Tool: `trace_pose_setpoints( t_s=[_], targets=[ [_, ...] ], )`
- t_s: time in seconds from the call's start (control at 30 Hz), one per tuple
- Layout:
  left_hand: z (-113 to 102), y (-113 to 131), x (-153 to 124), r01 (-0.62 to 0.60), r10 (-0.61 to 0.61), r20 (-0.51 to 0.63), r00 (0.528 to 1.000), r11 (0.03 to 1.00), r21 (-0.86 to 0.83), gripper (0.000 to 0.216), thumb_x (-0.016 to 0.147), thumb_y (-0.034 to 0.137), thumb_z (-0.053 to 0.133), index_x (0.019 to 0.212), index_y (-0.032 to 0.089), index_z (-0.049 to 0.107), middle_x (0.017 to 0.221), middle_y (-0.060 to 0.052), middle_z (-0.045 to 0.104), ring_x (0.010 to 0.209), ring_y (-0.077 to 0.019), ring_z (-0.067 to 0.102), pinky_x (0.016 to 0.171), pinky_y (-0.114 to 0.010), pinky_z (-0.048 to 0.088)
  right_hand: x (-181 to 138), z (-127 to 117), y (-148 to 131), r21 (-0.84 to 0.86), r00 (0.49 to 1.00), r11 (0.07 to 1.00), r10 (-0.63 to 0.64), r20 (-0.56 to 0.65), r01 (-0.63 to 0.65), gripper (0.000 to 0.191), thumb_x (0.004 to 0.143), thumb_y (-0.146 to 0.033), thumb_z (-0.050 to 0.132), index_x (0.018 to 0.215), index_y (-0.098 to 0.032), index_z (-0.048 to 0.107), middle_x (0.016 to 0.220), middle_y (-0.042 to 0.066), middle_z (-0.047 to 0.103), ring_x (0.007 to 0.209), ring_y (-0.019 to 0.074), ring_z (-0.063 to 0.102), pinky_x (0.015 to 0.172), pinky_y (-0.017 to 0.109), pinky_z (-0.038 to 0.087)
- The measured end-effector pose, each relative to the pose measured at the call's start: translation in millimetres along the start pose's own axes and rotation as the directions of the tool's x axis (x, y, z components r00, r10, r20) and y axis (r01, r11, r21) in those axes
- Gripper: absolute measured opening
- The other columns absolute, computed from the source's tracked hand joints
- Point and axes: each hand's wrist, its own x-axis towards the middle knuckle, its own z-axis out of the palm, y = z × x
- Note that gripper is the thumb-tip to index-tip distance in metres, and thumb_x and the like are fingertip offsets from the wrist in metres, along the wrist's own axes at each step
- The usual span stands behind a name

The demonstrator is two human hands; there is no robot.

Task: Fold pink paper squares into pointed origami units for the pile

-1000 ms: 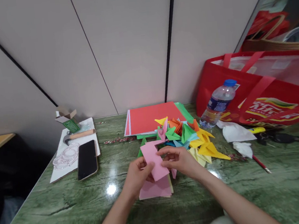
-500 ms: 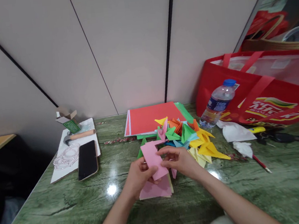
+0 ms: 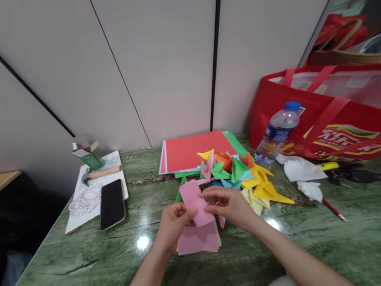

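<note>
A pink folded paper [image 3: 196, 204], a narrow upright rectangle, is held between both hands above the table. My left hand [image 3: 173, 223] pinches its left edge with thumb and fingers. At its right edge, my right hand [image 3: 230, 205] grips the paper between thumb and fingertips. Below it lies a stack of square paper sheets [image 3: 197, 239], pink on top with pale yellow edges showing. Just beyond the hands is a heap of folded paper pieces [image 3: 238, 169] in green, orange, yellow, blue and pink.
Large coloured sheets [image 3: 194, 151] lie by the wall. To the left are a phone [image 3: 111, 205], a hammer [image 3: 106, 172], a bead string [image 3: 85, 201] and a small box [image 3: 91, 158]. Rightward stand a water bottle [image 3: 277, 133] and a red bag [image 3: 332, 117], with tissues [image 3: 303, 167] and a pencil [image 3: 334, 209].
My left hand has shifted slightly left and its thumb has moved toward the paper's left edge. The paper is slightly more upright. My right hand has hardly moved.
</note>
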Motion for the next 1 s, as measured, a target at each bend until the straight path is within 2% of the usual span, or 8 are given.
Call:
trace_pose_setpoints(
  t_s=[0.17, 0.33, 0.47, 0.7, 0.77, 0.9, 1.0],
  targets=[
    [-1.8, 2.1, -0.1, 0.012, -0.012, 0.005, 1.000, 1.000, -0.003, 0.027, 0.052, 0.033, 0.078, 0.059, 0.011, 0.064, 0.052, -0.001, 0.063, 0.047, -0.0098, 0.054, 0.050, -0.021, 0.044, -0.2, -1.0, 1.7, -0.010, 1.000, 1.000, -0.003, 0.004, 0.003, 0.026, 0.065, -0.025, 0.067, 0.091, -0.021, 0.068, 0.097, 0.005, 0.060, 0.063, 0.0101, 0.054, 0.053, 0.022, 0.046],
    [-3.6, 4.2, 2.6, 0.010, -0.011, -0.012, 1.000, 0.999, -0.036, 0.030, 0.052, 0.034, 0.077, 0.070, 0.011, 0.068, 0.063, -0.004, 0.067, 0.056, -0.0128, 0.058, 0.057, -0.024, 0.048, -0.2, -2.1, 2.8, 0.010, 0.999, 1.000, 0.000, 0.039, 0.000, 0.025, 0.066, -0.023, 0.067, 0.091, -0.022, 0.068, 0.098, 0.005, 0.059, 0.062, 0.0095, 0.055, 0.052, 0.022, 0.046],
    [-6.5, 2.9, 5.1, 0.001, -0.005, -0.074, 0.997, 0.999, -0.054, 0.026, 0.052, 0.033, 0.077, 0.057, 0.011, 0.065, 0.054, -0.001, 0.063, 0.050, -0.0104, 0.056, 0.054, -0.023, 0.048, -0.9, -0.1, 0.5, 0.045, 0.998, 0.999, 0.008, 0.065, -0.011, 0.024, 0.066, -0.020, 0.066, 0.089, -0.020, 0.068, 0.098, 0.005, 0.058, 0.059, 0.0081, 0.055, 0.049, 0.021, 0.046],
    [-8.0, 1.7, 4.0, -0.041, 0.035, -0.078, 0.996, 0.997, -0.068, 0.028, 0.051, 0.031, 0.078, 0.048, 0.011, 0.058, 0.046, 0.000, 0.061, 0.046, -0.0103, 0.055, 0.053, -0.024, 0.048, -2.0, 1.3, -0.7, 0.029, 0.998, 1.000, 0.008, 0.064, -0.010, 0.024, 0.066, -0.020, 0.066, 0.090, -0.021, 0.068, 0.099, 0.006, 0.059, 0.059, 0.0079, 0.056, 0.049, 0.021, 0.045],
    [-8.1, 2.3, 4.0, -0.038, 0.033, -0.068, 0.997, 0.997, -0.071, 0.026, 0.052, 0.030, 0.078, 0.050, 0.011, 0.060, 0.048, -0.001, 0.061, 0.047, -0.0103, 0.055, 0.054, -0.024, 0.049, -2.1, 0.8, -0.7, 0.013, 0.998, 1.000, 0.001, 0.064, -0.002, 0.024, 0.067, -0.021, 0.066, 0.090, -0.021, 0.068, 0.100, 0.006, 0.059, 0.059, 0.0081, 0.056, 0.050, 0.020, 0.045],
    [-9.1, 3.5, 6.0, -0.036, 0.029, -0.057, 0.998, 0.993, -0.116, 0.023, 0.056, 0.029, 0.076, 0.068, 0.011, 0.067, 0.059, -0.002, 0.066, 0.055, -0.0116, 0.059, 0.056, -0.023, 0.049, -2.2, 0.3, -1.6, -0.018, 0.997, 1.000, -0.010, 0.078, 0.011, 0.023, 0.068, -0.021, 0.066, 0.090, -0.021, 0.068, 0.098, 0.006, 0.059, 0.059, 0.0080, 0.056, 0.049, 0.020, 0.046],
    [-10.8, 3.8, 7.4, -0.059, 0.046, -0.088, 0.995, 0.985, -0.161, 0.023, 0.056, 0.030, 0.076, 0.064, 0.011, 0.067, 0.058, -0.002, 0.066, 0.053, -0.0106, 0.058, 0.055, -0.022, 0.049, -2.4, 0.6, -2.4, -0.020, 0.995, 1.000, -0.018, 0.094, 0.020, 0.023, 0.068, -0.021, 0.066, 0.091, -0.021, 0.068, 0.099, 0.006, 0.059, 0.058, 0.0077, 0.056, 0.048, 0.019, 0.045]
  ],
)
